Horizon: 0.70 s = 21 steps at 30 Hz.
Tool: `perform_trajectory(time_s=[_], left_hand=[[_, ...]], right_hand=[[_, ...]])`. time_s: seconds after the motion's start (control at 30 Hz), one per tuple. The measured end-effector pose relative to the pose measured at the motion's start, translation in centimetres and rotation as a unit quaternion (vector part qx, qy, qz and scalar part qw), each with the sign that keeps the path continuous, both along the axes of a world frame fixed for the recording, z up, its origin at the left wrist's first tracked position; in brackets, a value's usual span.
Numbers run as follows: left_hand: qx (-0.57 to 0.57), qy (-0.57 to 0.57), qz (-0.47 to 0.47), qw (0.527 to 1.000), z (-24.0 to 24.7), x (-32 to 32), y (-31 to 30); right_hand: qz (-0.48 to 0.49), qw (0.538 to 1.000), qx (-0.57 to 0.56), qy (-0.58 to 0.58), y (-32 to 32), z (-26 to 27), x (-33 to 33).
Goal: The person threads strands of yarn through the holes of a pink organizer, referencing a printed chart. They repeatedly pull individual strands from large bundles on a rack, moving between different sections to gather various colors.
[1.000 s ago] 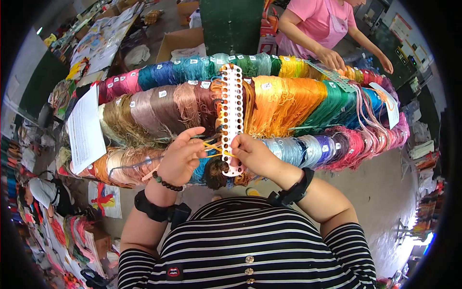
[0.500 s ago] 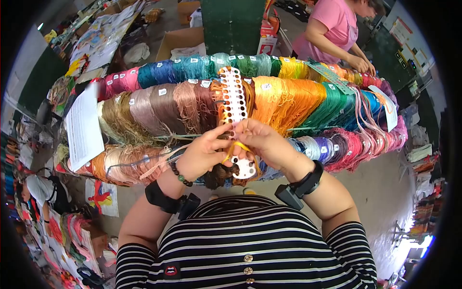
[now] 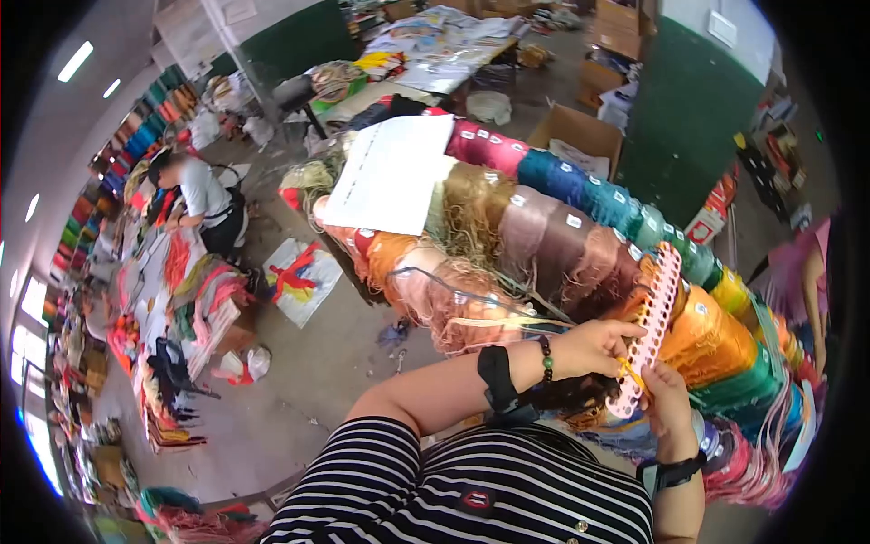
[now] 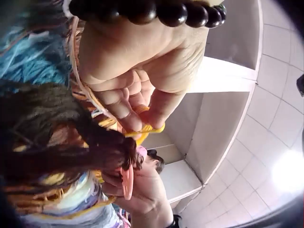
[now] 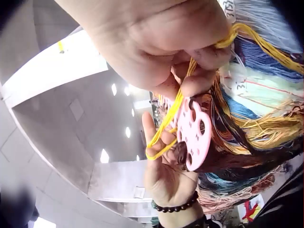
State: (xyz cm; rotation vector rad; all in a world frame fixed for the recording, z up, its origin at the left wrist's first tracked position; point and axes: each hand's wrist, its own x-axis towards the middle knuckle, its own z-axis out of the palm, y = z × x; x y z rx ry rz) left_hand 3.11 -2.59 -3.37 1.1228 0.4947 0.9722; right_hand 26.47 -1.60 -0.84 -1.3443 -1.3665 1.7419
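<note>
A pink-white strip with rows of holes (image 3: 660,299) lies slanted over the thread bundles. My left hand (image 3: 594,351) is at its left edge; in the left wrist view the left hand (image 4: 142,57) pinches yellow thread (image 4: 146,129) between thumb and finger. On the strip's other side is my right hand (image 3: 669,401). In the right wrist view the right hand (image 5: 161,38) has its fingers curled round the yellow thread (image 5: 172,111), which loops down to the left hand (image 5: 168,183) beside the strip's rounded end (image 5: 199,137). Dark brown thread (image 4: 107,149) hangs through holes there.
Rows of coloured thread bundles (image 3: 553,240) surround the strip. A white printed sheet (image 3: 390,172) lies on their left end. A person in a light shirt (image 3: 207,192) is at the left beside piled threads; part of a person in pink (image 3: 793,281) shows at right. A cardboard box (image 3: 580,140) stands behind.
The head view has swung to the left, so the strip and hands now appear further right and tilted. Both hands remain by the strip's lower part with the yellow thread.
</note>
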Motion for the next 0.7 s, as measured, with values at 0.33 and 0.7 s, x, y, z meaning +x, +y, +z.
perform_trajectory(time_s=[0.33, 0.7], left_hand=[[0.276, 0.410, 0.275, 0.825, 2.5, -3.4, -2.0], [-0.105, 0.098, 0.198, 0.970, 2.1, -9.8, -2.2]], right_hand=[[0.034, 0.997, 0.062, -0.032, 0.1, 3.8, -2.4], [0.019, 0.998, 0.061, -0.005, -0.4, 3.5, -6.5]])
